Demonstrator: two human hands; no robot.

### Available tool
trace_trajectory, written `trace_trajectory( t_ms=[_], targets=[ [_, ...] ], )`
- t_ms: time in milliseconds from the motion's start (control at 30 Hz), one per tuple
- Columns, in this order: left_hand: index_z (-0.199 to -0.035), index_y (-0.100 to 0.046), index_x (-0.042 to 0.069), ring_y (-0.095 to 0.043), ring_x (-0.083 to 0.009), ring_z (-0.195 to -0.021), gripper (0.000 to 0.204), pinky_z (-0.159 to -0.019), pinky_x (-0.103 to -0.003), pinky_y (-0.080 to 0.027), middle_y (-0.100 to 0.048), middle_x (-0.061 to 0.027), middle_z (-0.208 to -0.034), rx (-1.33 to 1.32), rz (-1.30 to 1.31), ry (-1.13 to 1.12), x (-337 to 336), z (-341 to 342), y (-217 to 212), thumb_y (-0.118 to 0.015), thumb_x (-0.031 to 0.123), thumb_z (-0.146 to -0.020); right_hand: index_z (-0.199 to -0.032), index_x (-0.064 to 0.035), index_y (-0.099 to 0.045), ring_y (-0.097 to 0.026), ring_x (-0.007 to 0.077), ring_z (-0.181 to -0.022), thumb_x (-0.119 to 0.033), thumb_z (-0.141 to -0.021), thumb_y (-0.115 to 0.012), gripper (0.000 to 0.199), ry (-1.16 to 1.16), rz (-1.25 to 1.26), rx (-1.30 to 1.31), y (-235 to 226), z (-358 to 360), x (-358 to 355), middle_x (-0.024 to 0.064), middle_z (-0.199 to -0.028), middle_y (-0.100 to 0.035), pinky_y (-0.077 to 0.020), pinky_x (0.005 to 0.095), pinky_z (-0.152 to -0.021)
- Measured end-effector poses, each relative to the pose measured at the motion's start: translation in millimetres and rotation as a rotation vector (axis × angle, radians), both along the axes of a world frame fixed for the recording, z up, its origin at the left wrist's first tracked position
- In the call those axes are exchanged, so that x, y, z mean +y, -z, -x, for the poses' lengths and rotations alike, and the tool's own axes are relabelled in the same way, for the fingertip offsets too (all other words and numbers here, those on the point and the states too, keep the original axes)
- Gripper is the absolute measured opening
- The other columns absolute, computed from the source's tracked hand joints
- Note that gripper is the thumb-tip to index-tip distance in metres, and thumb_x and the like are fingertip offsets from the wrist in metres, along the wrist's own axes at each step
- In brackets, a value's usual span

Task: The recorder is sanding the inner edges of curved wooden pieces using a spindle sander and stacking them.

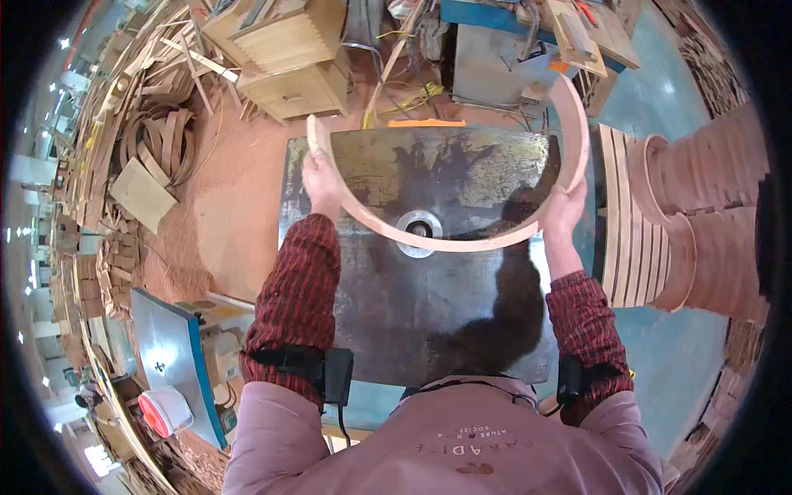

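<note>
One curved wooden band [462,242], pale and bent into an open half-hoop, sits at the centre of the frame, and two hands hold it. The left hand [320,183] is closed around the band's left arm near its upper end; the right hand [566,211] is wrapped around the right arm lower down, fingers curled over the edge. The band hangs just above a dark metal tabletop [429,305], stained and worn, with one round steel fitting [419,229] set into its middle, right under the band's lowest curve.

At the right of the frame stand stacks of similar bent wooden hoops [701,214], too many to count, beside a flat pile of curved strips [631,239]. Two pale wooden boxes [285,58] sit at the upper left centre, with loose coils of thin wood [161,144] further left. Sawdust [223,214] covers the floor left of the tabletop. One red-and-white round object [165,410] lies at the lower left on a grey machine surface [169,355].
</note>
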State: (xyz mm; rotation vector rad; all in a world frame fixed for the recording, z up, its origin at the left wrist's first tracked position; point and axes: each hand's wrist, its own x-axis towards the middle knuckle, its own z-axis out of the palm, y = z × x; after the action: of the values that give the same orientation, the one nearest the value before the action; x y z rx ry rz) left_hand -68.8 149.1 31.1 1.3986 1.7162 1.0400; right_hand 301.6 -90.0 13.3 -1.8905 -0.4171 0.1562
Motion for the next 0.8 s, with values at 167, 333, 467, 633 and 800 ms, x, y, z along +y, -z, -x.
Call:
trace_trajectory(
  t_ms=[167,333,467,633,800],
  targets=[
    [-0.134,-0.059,-0.006,-0.065,-0.0315,-0.102,0.044,-0.092,-0.042,-0.050,-0.069,-0.0221,-0.114,-0.008,-0.134,-0.018,18,71,53,-0.045,0.029,-0.109,-0.147,-0.0006,-0.047,-0.066,0.0291,-0.105,0.002,-0.086,-0.058,0.063,-0.068,0.005,0.054,-11,21,43,0.0206,-0.123,-0.066,-0.0521,0.0401,-0.094],
    [-0.122,-0.062,0.000,-0.061,-0.0217,-0.097,0.040,-0.084,-0.040,-0.051,-0.064,-0.0091,-0.105,-0.264,-0.057,-0.138,-6,83,21,-0.046,0.033,-0.106,-0.146,-0.0023,-0.048,-0.066,0.0327,-0.116,0.003,-0.086,-0.057,0.060,-0.140,-0.128,0.114,8,37,86,0.0210,-0.125,-0.066,-0.0487,0.0400,-0.103],
    [-0.123,-0.061,0.001,-0.061,-0.0218,-0.096,0.040,-0.083,-0.039,-0.051,-0.063,-0.0084,-0.104,-0.295,-0.028,-0.234,-19,123,29,-0.046,0.033,-0.105,-0.147,-0.0027,-0.047,-0.065,0.0359,-0.122,0.000,-0.087,-0.059,0.061,-0.196,-0.128,0.102,14,60,112,0.0233,-0.130,-0.066,-0.0477,0.0415,-0.107],
    [-0.124,-0.061,0.001,-0.060,-0.0214,-0.097,0.040,-0.084,-0.039,-0.050,-0.061,-0.0081,-0.106,-0.310,-0.068,-0.308,-61,172,34,-0.045,0.033,-0.106,-0.150,-0.0025,-0.044,-0.061,0.0445,-0.124,-0.006,-0.089,-0.060,0.064,-0.386,0.114,0.073,-20,96,126,0.0283,-0.133,-0.062,-0.0489,0.0474,-0.106],
    [-0.134,-0.056,-0.004,-0.061,-0.0244,-0.107,0.048,-0.091,-0.041,-0.050,-0.063,-0.0133,-0.118,-0.297,-0.072,-0.416,-101,193,18,-0.044,0.036,-0.110,-0.151,-0.0035,-0.044,-0.062,0.0452,-0.122,-0.008,-0.089,-0.059,0.064,-0.409,0.117,0.000,-16,125,134,0.0285,-0.136,-0.061,-0.0489,0.0491,-0.106]
  ],
)
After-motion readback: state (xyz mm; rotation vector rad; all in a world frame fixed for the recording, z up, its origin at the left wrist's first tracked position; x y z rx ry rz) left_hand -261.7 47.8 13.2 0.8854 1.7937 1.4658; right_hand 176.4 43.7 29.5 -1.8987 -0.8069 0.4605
